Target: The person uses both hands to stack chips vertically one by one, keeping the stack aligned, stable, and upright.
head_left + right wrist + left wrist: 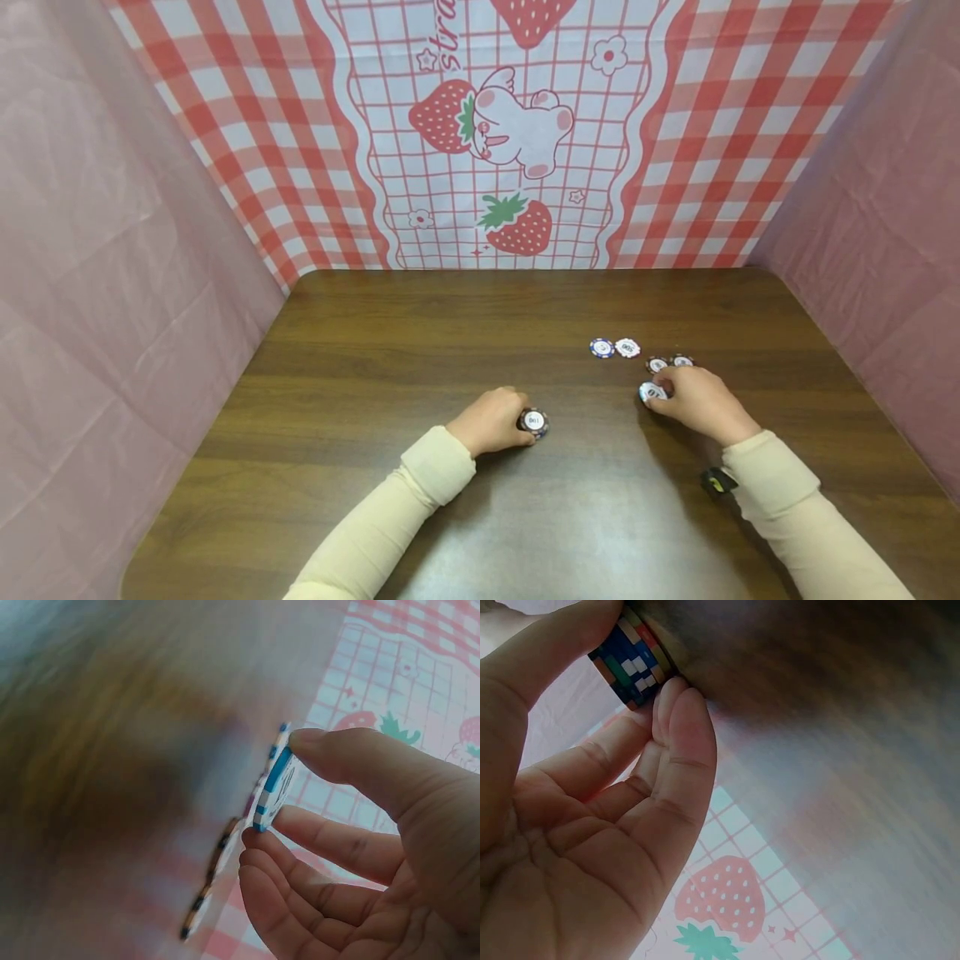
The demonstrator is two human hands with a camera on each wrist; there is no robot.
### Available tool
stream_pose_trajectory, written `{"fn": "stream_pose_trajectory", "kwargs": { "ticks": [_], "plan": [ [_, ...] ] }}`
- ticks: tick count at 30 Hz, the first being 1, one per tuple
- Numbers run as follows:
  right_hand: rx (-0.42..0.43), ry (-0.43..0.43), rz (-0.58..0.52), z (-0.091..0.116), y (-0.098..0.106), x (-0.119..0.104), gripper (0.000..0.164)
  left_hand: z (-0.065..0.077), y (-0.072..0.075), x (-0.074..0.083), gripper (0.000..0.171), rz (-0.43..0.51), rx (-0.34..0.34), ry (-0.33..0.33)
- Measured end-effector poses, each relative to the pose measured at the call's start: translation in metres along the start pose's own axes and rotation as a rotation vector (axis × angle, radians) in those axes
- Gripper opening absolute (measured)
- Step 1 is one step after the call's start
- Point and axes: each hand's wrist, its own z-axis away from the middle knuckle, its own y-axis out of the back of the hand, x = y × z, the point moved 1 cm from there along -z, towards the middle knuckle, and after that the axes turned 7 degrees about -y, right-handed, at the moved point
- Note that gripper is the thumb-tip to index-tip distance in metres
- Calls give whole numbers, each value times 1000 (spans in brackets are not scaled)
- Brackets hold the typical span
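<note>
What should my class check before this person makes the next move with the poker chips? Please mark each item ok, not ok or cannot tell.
1. Stack held: ok. The left hand grips the chip stack between thumb and fingers.
2. Single chip secured: ok. The right hand pinches a light-blue-edged chip.
3. Held chip over the stack: not ok. It is well off to the stack's right.
4. All chips stacked: not ok. A dark-blue-edged chip, a white chip and two dark-edged chips lie loose on the table.
5. Stack's exact count: cannot tell. Fingers hide part of it.
</note>
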Motion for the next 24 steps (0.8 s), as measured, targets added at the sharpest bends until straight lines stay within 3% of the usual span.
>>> {"fn": "stream_pose_trajectory", "kwargs": {
  "ticks": [9,16,24],
  "plan": [
    [61,63,-15,-8,-2,-21,16,0,0,-1,28,-10,-4,10],
    [44,98,-92,-14,-3,-43,16,-1,0,0,27,-10,-10,12],
    [56,165,-99,-19,-8,-68,22,0,1,1,27,-8,-14,14]
  ]
}}
